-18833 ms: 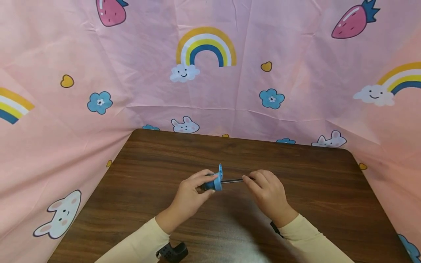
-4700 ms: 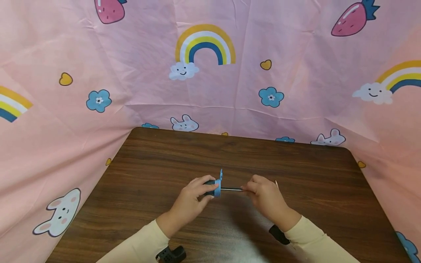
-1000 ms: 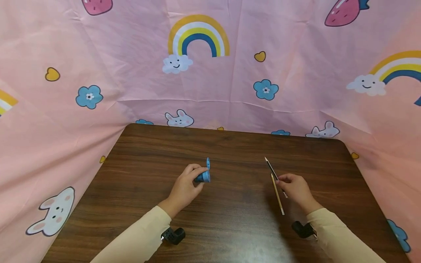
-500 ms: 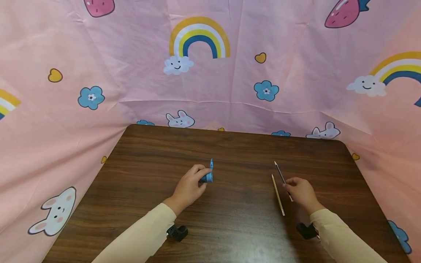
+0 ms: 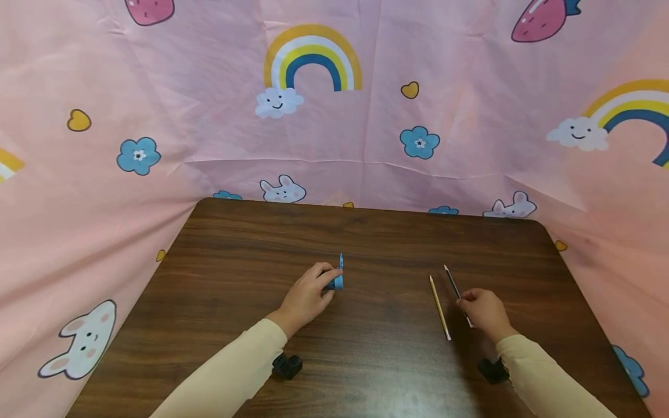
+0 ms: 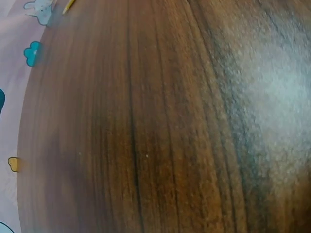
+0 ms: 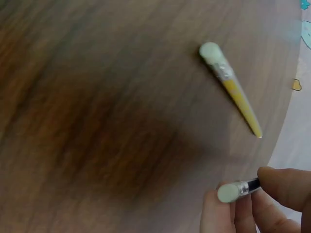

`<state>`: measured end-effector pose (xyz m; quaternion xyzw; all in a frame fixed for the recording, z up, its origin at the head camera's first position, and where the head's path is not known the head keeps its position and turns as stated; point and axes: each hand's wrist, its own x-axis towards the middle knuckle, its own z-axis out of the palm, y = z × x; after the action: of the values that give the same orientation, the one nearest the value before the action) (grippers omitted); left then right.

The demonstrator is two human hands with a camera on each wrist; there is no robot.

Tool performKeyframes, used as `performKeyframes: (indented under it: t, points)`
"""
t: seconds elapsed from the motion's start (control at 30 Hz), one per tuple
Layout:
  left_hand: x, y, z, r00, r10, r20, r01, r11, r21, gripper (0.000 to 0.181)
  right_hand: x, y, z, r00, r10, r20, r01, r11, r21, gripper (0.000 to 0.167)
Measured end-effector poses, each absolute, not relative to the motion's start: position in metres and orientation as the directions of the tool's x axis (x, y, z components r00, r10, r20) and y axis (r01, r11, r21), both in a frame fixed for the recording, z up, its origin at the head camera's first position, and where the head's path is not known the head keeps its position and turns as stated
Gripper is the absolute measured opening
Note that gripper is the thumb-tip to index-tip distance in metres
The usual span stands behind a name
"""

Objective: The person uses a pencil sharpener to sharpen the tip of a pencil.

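Observation:
My left hand [image 5: 305, 296] grips a small blue pencil sharpener [image 5: 338, 282] whose round lid [image 5: 341, 261] stands flipped up; the fingers cover much of its dark body. Neither this hand nor the sharpener shows in the left wrist view. On the right, my right hand [image 5: 486, 312] pinches a dark pencil [image 5: 453, 282] between thumb and fingers, its sharpened tip pointing away from me. The right wrist view shows this pencil's pale eraser end [image 7: 228, 192] beside the fingers. A yellow pencil [image 5: 440, 307] lies on the table just left of the dark one, roughly alongside it.
The brown wood-grain table [image 5: 251, 238] has rounded far corners. A pink printed cloth [image 5: 219, 69] hangs behind it and along both sides. Small black devices [image 5: 287, 367] are strapped at both wrists.
Earlier, a pencil was in the sharpener. Since then the dark pencil came out and moved right, then, over the last second, further right and nearer, apart from the yellow pencil. My left hand shifted slightly right.

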<state>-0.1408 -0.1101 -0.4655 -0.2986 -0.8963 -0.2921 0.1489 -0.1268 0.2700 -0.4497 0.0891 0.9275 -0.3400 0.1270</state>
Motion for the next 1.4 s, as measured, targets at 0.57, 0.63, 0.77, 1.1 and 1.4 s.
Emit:
performKeyframes:
  t: [0.57, 0.63, 0.77, 1.1, 1.4]
  points:
    - [-0.147, -0.107, -0.477, -0.740, 0.483, 0.469, 0.659, 0.660, 0.361, 0.045, -0.121, 0.278, -0.461, -0.949, 0.137, -0.283, 0.278, 0.788, -0.549, 0.029]
    - [-0.147, -0.108, -0.478, -0.740, 0.483, 0.467, 0.658, 0.664, 0.356, 0.045, -0.121, 0.279, -0.461, -0.948, 0.140, -0.285, 0.282, 0.786, -0.550, 0.030]
    - [-0.148, -0.109, -0.479, -0.743, 0.486, 0.460, 0.654, 0.674, 0.343, 0.045, -0.121, 0.279, -0.462, -0.949, 0.147, -0.280, 0.282, 0.793, -0.540, 0.029]
    - [-0.150, -0.108, -0.483, -0.768, 0.485, 0.418, 0.629, 0.692, 0.355, 0.045, -0.120, 0.278, -0.462, -0.942, 0.154, -0.299, 0.300, 0.788, -0.538, 0.029]
    - [-0.151, -0.104, -0.484, -0.769, 0.495, 0.405, 0.629, 0.700, 0.339, 0.044, -0.117, 0.275, -0.464, -0.943, 0.160, -0.292, 0.299, 0.792, -0.532, 0.029]
